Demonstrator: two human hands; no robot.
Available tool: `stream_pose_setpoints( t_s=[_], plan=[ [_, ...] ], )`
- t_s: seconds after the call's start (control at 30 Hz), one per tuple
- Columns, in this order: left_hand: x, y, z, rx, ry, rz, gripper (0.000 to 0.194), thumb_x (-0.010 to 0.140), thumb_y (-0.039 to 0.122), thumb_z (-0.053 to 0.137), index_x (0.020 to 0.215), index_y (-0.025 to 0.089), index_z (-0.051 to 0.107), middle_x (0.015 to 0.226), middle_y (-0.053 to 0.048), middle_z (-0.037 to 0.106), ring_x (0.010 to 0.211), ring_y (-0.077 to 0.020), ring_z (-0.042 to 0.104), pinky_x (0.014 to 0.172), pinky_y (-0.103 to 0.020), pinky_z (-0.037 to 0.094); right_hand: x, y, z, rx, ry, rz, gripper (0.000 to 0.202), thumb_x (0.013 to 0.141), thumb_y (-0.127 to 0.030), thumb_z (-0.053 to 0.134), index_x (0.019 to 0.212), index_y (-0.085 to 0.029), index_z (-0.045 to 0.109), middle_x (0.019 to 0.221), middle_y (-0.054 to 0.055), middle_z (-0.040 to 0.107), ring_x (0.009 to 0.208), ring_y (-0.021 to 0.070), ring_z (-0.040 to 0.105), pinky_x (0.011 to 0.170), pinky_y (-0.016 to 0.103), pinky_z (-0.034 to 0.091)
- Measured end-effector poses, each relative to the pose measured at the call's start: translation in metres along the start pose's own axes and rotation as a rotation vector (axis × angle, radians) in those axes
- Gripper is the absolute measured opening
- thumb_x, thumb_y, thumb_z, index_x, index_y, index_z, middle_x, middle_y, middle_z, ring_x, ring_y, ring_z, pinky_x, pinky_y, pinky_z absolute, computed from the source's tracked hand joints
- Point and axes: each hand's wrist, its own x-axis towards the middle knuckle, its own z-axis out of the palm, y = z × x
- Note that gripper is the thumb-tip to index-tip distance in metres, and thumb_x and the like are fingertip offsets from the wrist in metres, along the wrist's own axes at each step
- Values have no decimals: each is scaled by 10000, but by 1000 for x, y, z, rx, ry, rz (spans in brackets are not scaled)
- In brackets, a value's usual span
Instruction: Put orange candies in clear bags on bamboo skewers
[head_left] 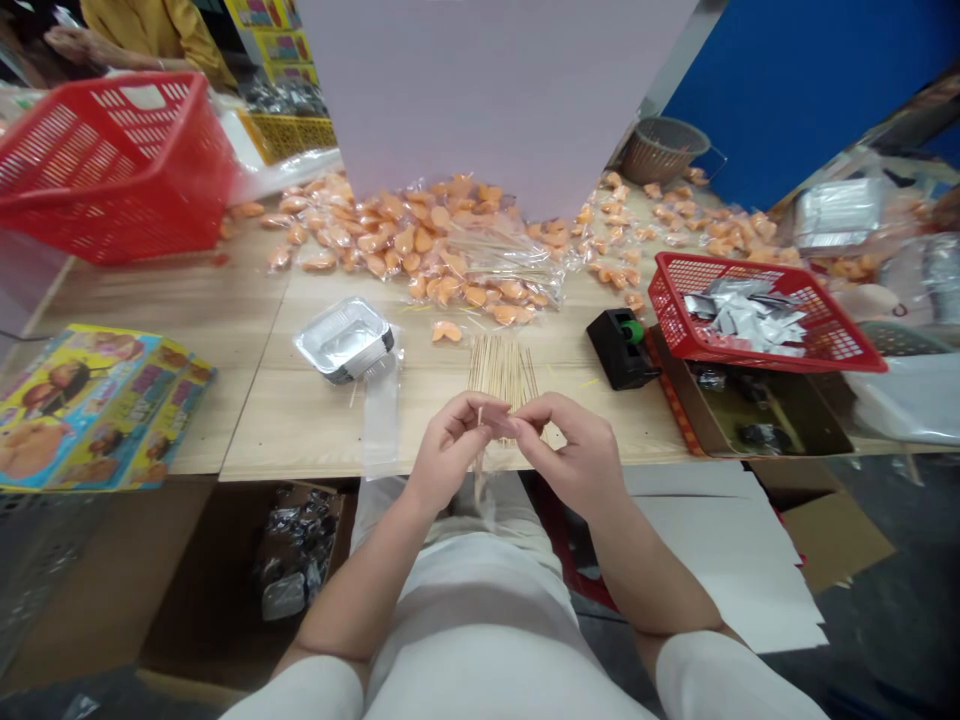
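Observation:
My left hand (451, 452) and my right hand (574, 450) meet just over the table's front edge, fingertips pinched close together. A clear plastic bag (486, 490) hangs below my left fingers, with something thin and light brown inside it; my left hand grips its top. What my right fingertips pinch is too small to name. Right behind my hands lies a row of thin wooden sticks (499, 365). Stacked foil trays (345, 338) stand to the left, on a clear plastic strip (382, 415). A black tape dispenser (622, 348) is to the right.
Wrapped orange pieces (409, 235) cover the table's back. A red basket (165, 170) stands at left, above printed boxes (97, 405). Another red basket (765, 310) holds silvery packets over a cardboard box (802, 425). A person in a yellow top (161, 35) is at the back left.

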Motion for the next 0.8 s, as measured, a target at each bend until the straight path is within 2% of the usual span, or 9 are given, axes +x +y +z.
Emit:
stream_pose_setpoints(
  t_s=[0.07, 0.13, 0.2, 0.27, 0.37, 0.53, 0.6, 0.7, 0.8],
  plan=[
    [0, 1, -1, -26, -54, -8, 297, 814, 405, 665, 1016, 188, 678, 920, -61, 700, 886, -210, 655, 839, -331, 504, 0, 1, 1, 2, -8, 1, 114, 851, -161, 569, 757, -217, 601, 665, -18, 629, 590, 109, 562, 551, 234, 453],
    [2, 2, -2, 12, -25, 11, 273, 837, 429, 644, 929, 175, 682, 862, -54, 684, 833, -185, 644, 800, -304, 506, -1, 3, 3, 9, -25, 10, 110, 855, -176, 572, 757, -213, 608, 664, -18, 628, 586, 108, 560, 548, 233, 448],
    [4, 3, -1, 68, 35, 35, 229, 848, 390, 646, 796, 168, 668, 754, -27, 648, 750, -151, 617, 750, -274, 504, -1, 4, 4, 27, -11, 37, 120, 860, -200, 576, 746, -206, 611, 651, -20, 620, 579, 106, 554, 543, 230, 441],
    [6, 3, 0, 73, 44, 31, 188, 843, 339, 659, 765, 168, 662, 722, -14, 632, 719, -137, 602, 741, -270, 508, 0, 6, 5, 65, 25, 87, 138, 860, -223, 584, 726, -199, 604, 634, -22, 611, 574, 103, 549, 542, 226, 437],
    [4, 1, 1, -20, -25, -27, 138, 812, 307, 693, 869, 182, 677, 788, -18, 660, 758, -143, 616, 772, -285, 515, 1, 10, 4, 146, 50, 189, 152, 851, -246, 601, 708, -195, 593, 625, -26, 608, 568, 101, 549, 542, 222, 440],
    [-1, -3, -5, -145, -138, -73, 279, 809, 407, 700, 992, 197, 680, 970, -52, 689, 887, -167, 645, 828, -296, 522, 1, 14, 2, 224, 23, 272, 127, 840, -233, 590, 720, -191, 589, 623, -29, 607, 568, 103, 565, 543, 221, 451],
    [-1, -6, -7, -132, -110, -69, 255, 829, 417, 682, 962, 199, 688, 963, -47, 694, 872, -156, 656, 825, -290, 530, 1, 15, 3, 207, 25, 263, 137, 841, -234, 592, 711, -191, 582, 614, -33, 597, 558, 99, 552, 537, 217, 447],
    [2, -10, -6, -53, 17, -61, 142, 835, 333, 690, 846, 191, 685, 830, -18, 692, 771, -122, 660, 779, -269, 547, 1, 18, 5, 115, 36, 195, 153, 852, -237, 595, 706, -194, 586, 613, -34, 590, 550, 97, 535, 525, 218, 438],
    [4, -14, -2, -4, 111, -55, 148, 824, 331, 693, 828, 185, 672, 786, -14, 686, 761, -137, 670, 737, -284, 568, 0, 24, 9, -122, 137, 31, 116, 884, -226, 578, 776, -204, 617, 686, -6, 624, 626, 125, 569, 602, 261, 476]
  ],
)
